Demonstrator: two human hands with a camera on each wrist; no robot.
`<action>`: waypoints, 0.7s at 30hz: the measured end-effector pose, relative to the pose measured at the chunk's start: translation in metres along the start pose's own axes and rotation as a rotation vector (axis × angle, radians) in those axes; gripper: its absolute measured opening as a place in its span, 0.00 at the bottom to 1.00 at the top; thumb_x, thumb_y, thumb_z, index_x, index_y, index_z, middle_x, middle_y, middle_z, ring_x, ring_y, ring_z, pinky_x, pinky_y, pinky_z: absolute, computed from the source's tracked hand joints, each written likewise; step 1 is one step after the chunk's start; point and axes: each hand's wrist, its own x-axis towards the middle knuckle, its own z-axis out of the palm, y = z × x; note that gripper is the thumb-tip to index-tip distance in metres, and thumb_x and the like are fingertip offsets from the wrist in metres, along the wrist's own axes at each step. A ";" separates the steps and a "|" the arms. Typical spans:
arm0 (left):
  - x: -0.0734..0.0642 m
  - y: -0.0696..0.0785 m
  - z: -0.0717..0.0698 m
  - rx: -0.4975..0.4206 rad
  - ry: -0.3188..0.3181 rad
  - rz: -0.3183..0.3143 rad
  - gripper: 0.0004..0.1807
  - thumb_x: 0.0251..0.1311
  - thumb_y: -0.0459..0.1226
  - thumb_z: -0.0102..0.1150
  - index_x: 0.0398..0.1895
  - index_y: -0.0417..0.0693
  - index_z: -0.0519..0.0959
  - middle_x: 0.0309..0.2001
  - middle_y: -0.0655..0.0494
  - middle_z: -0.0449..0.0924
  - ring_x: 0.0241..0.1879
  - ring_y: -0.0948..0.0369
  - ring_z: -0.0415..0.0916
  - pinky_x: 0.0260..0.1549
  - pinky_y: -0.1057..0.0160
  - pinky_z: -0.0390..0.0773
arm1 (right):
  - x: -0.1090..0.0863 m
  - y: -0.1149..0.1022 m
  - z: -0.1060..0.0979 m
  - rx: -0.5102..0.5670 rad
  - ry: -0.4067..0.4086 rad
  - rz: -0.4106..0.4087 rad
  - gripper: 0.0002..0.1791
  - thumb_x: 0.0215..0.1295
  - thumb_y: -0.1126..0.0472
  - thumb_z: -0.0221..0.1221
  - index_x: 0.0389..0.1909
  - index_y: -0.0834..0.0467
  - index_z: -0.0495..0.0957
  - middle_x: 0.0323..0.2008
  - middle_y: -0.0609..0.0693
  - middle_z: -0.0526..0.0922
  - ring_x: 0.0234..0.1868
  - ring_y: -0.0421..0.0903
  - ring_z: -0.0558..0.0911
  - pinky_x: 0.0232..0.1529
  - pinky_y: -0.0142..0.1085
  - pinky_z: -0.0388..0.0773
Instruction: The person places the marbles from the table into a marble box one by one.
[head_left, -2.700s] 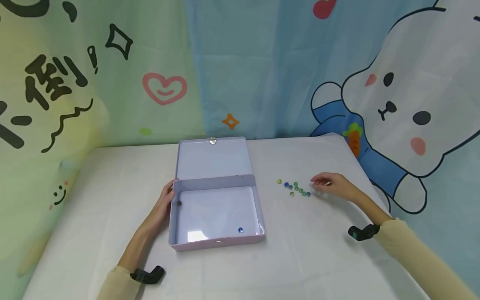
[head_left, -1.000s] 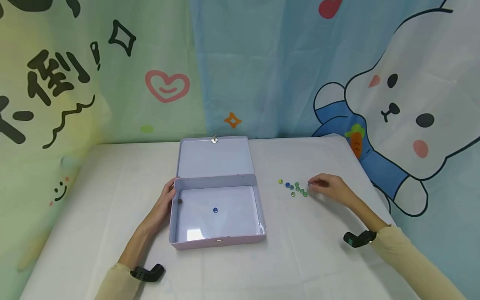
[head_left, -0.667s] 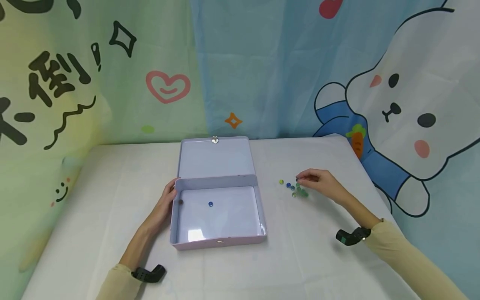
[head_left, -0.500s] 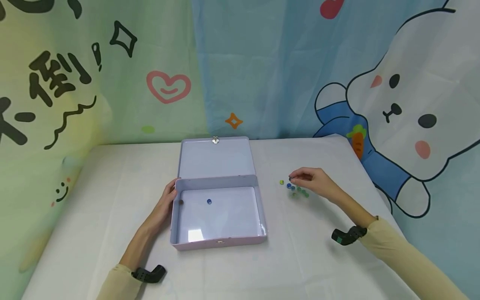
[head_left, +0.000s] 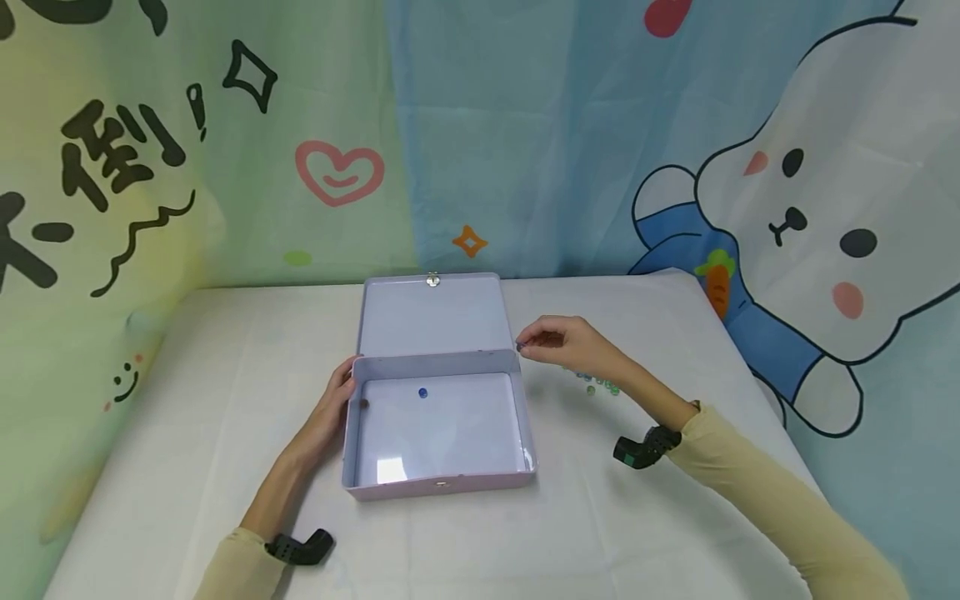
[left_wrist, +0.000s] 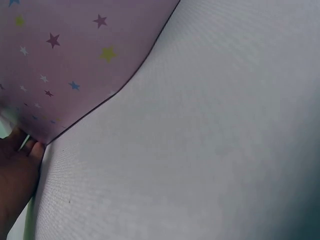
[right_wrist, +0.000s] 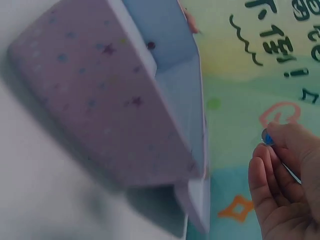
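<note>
A pale lilac metal box [head_left: 442, 482] sits on the white table, its lid [head_left: 431, 318] folded back. Inside lie a blue marble [head_left: 423, 392] near the back and a dark brown marble [head_left: 364, 403] by the left wall. My left hand [head_left: 327, 408] rests along the box's left side, fingers reaching the rear corner; in the left wrist view its fingers [left_wrist: 34, 149] touch the star-patterned outer wall. My right hand [head_left: 567, 343] is just beyond the box's right rear corner. Its thumb and fingertips pinch a blue marble [right_wrist: 268, 137], clearest in the right wrist view.
Several green and blue marbles [head_left: 602, 383] lie on the cloth right of the box, partly hidden by my right hand and forearm. The white cloth [head_left: 600, 517] covers the table. A printed curtain [head_left: 480, 133] hangs behind the table's far edge.
My right hand took a blue marble from the right end of the group and carried it left to the box. The blue marble inside rolled toward the back left. My left hand stayed put.
</note>
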 end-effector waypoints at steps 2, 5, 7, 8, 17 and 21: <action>0.000 0.000 0.000 0.001 0.003 0.002 0.30 0.75 0.49 0.27 0.76 0.55 0.41 0.77 0.44 0.39 0.74 0.43 0.42 0.68 0.40 0.43 | 0.009 -0.006 0.006 -0.015 -0.017 -0.035 0.12 0.64 0.59 0.63 0.46 0.57 0.82 0.43 0.51 0.85 0.41 0.42 0.80 0.44 0.28 0.77; 0.002 0.001 0.002 -0.001 -0.005 0.005 0.30 0.76 0.48 0.27 0.77 0.55 0.40 0.77 0.43 0.39 0.73 0.43 0.43 0.68 0.41 0.45 | 0.022 -0.017 0.014 -0.022 -0.043 -0.065 0.11 0.63 0.59 0.64 0.45 0.55 0.83 0.42 0.49 0.85 0.41 0.44 0.79 0.44 0.30 0.77; 0.003 0.000 0.003 -0.006 -0.007 0.004 0.30 0.76 0.48 0.27 0.77 0.54 0.40 0.77 0.43 0.39 0.73 0.43 0.43 0.68 0.42 0.45 | 0.030 -0.024 0.018 -0.023 -0.057 -0.080 0.10 0.63 0.59 0.64 0.44 0.55 0.83 0.41 0.48 0.85 0.42 0.44 0.80 0.45 0.31 0.78; 0.003 0.000 0.003 -0.008 -0.007 0.003 0.30 0.76 0.48 0.27 0.77 0.54 0.40 0.77 0.43 0.40 0.73 0.43 0.43 0.68 0.42 0.45 | 0.035 -0.027 0.021 -0.022 -0.063 -0.087 0.10 0.62 0.59 0.64 0.44 0.55 0.83 0.41 0.48 0.85 0.42 0.43 0.80 0.45 0.31 0.78; 0.003 0.000 0.002 -0.014 0.007 0.004 0.30 0.76 0.49 0.27 0.77 0.53 0.41 0.77 0.45 0.38 0.75 0.45 0.40 0.69 0.41 0.41 | 0.073 -0.049 0.052 0.046 -0.119 -0.185 0.10 0.62 0.61 0.64 0.43 0.57 0.83 0.40 0.49 0.85 0.40 0.41 0.80 0.44 0.32 0.79; 0.002 0.000 0.002 -0.012 0.009 -0.013 0.30 0.75 0.49 0.27 0.77 0.54 0.41 0.77 0.44 0.38 0.74 0.44 0.41 0.69 0.41 0.41 | 0.086 -0.057 0.073 -0.019 -0.197 -0.269 0.09 0.61 0.63 0.64 0.42 0.59 0.83 0.38 0.50 0.84 0.38 0.39 0.80 0.43 0.30 0.79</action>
